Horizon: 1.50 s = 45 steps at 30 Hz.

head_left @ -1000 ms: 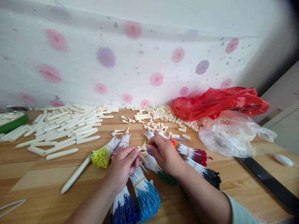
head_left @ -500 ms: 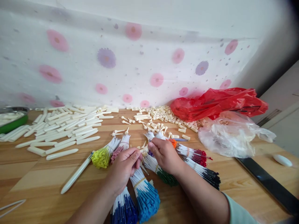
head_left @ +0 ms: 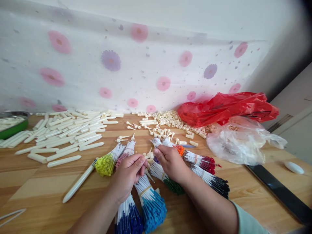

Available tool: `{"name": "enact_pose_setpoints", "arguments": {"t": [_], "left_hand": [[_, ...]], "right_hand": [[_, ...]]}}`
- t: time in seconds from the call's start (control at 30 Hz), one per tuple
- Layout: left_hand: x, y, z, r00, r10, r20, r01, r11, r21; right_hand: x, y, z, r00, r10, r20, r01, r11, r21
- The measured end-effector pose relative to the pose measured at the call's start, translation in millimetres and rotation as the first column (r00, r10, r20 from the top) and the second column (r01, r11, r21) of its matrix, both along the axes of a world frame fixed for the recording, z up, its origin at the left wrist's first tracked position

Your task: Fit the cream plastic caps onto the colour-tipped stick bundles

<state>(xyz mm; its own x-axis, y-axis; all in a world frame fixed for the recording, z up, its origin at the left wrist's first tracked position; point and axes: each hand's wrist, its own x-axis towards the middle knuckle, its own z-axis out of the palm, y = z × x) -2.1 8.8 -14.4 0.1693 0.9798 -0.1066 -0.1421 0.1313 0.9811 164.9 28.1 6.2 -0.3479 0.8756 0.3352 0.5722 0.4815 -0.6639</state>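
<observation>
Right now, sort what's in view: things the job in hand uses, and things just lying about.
Likely part of the job:
bundled color-ended rods
small cream parts
cream tubes
white pen

Likely just lying about:
red bag
clear bag
black slab
white oval object

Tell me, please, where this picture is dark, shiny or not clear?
In the head view, the upper right corner falls to black; in the head view, the table is shaded between the forearms; in the head view, a faint sheen lies on the black bar; in the head view, small pieces between the left hand and right hand are hard to make out.
</observation>
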Motion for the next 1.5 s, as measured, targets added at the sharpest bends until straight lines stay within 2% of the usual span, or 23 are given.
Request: {"name": "enact_pose_setpoints", "arguments": {"t": [0.13, 0.3, 0.43, 0.6, 0.73, 0.9, 1.03, 1.1, 1.13, 1.17, 1.23, 1.27, 1.3, 1.37, 1.43, 1.5], "left_hand": [[0.8, -0.8, 1.5, 1.0, 0.015, 0.021, -0.014, 1.0, -0.018], [1.7, -1.3, 0.6, 1.0, -0.007, 0.023, 0.008, 0.999, -0.045], [0.9, 0.6, -0.8, 0.999, 0.0, 0.044, 0.002, 0.999, -0.053], [0.7, 0.9, -0.8, 0.999, -0.01, 0.037, 0.011, 0.999, -0.045], [0.5, 0.0, 1.0, 0.998, 0.012, 0.062, -0.008, 0.997, -0.07], [0.6, 0.1, 2.0, 0.999, 0.004, 0.054, 0.0, 0.998, -0.059], [-0.3, 0.1, 0.5, 1.0, 0.003, 0.021, -0.002, 0.999, -0.044], [-2.6, 0.2, 0.0, 0.998, 0.021, -0.059, -0.019, 0.999, 0.033], [-4.2, 0.3, 0.0, 0.991, 0.039, -0.126, -0.026, 0.994, 0.105], [-6.1, 0.4, 0.4, 0.977, 0.064, -0.202, -0.024, 0.981, 0.192], [-9.7, 1.1, 1.4, 0.931, 0.128, -0.341, -0.001, 0.937, 0.348], [-11.0, 1.7, 1.7, 0.911, 0.161, -0.38, 0.002, 0.919, 0.394], [-11.7, 2.5, 1.8, 0.904, 0.189, -0.384, -0.015, 0.911, 0.412], [-12.0, 5.0, 1.3, 0.933, 0.233, -0.273, -0.127, 0.925, 0.357], [-11.8, 8.7, 0.9, 0.96, 0.275, -0.044, -0.262, 0.946, 0.19], [-13.2, 12.9, 1.7, 0.926, 0.327, 0.189, -0.332, 0.943, -0.003]], "right_hand": [[-0.4, 1.0, 1.2, 0.997, 0.05, -0.057, -0.047, 0.997, 0.053], [-0.7, 1.0, -0.3, 0.999, -0.038, -0.004, 0.038, 0.999, 0.011], [0.4, 0.3, -0.9, 0.996, 0.074, -0.044, -0.073, 0.996, 0.043], [-0.3, 1.9, -0.3, 0.999, -0.01, 0.047, 0.009, 1.0, 0.027], [-1.2, 1.9, -0.5, 0.998, 0.057, 0.021, -0.058, 0.995, 0.077], [-1.8, -0.2, -0.5, 0.999, 0.029, 0.032, -0.03, 0.999, 0.035], [-2.2, -0.3, 1.3, 0.998, 0.059, -0.017, -0.058, 0.996, 0.073], [-5.1, 0.1, -0.2, 0.993, 0.054, -0.103, -0.056, 0.998, -0.017], [-7.5, 0.3, -1.5, 0.982, 0.052, -0.182, -0.074, 0.991, -0.115], [-10.3, 0.6, -2.7, 0.96, 0.044, -0.277, -0.112, 0.965, -0.235], [-16.7, 2.1, -3.2, 0.897, -0.008, -0.443, -0.206, 0.878, -0.432], [-19.8, 4.0, -1.7, 0.876, -0.031, -0.48, -0.231, 0.849, -0.476], [-22.6, 7.4, 1.1, 0.878, -0.036, -0.477, -0.228, 0.845, -0.483], [-26.9, 19.9, 9.7, 0.945, -0.001, -0.326, -0.141, 0.9, -0.412], [-29.3, 40.6, 18.5, 0.996, 0.007, -0.091, -0.035, 0.95, -0.312], [-30.5, 66.2, 22.4, 0.998, -0.043, 0.048, 0.055, 0.96, -0.273]]}}
